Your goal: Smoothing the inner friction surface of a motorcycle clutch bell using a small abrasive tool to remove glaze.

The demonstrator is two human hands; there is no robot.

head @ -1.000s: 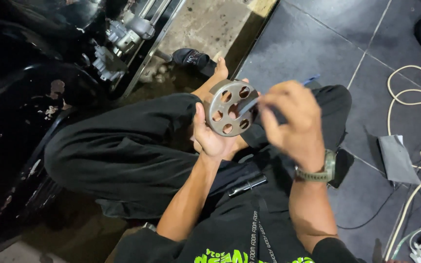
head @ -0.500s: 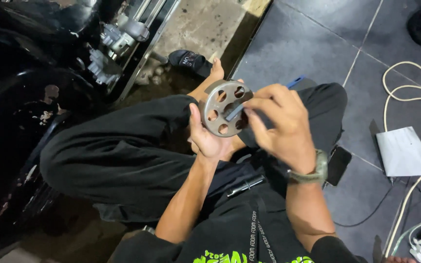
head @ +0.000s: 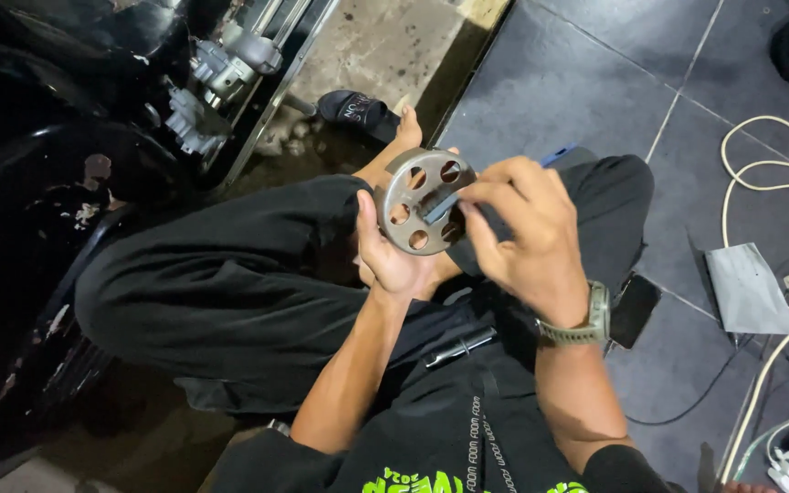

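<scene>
Left hand: the left hand [head: 394, 260] cups the round grey metal disc with a ring of holes [head: 424, 201] from below — thumb up along its left edge.
Right hand: the right hand [head: 527, 233] pinches a thin blue-handled tool [head: 504, 178], its tip laid on the disc's face.
Disc: upright over the lap, above the crossed legs in black trousers [head: 230, 274].
Wrist: an olive-green watch [head: 591, 319] on the right.
Floor: a grey paper sheet [head: 746, 288] beside pale cables [head: 778, 164] — dark tiles.
Upper left: a black sandal [head: 358, 111], near dark machine parts [head: 221, 64].

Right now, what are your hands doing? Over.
Left hand cradles round metal disc with holes. Right hand presses blue-handled tool against disc face. Nothing blocking.
</scene>
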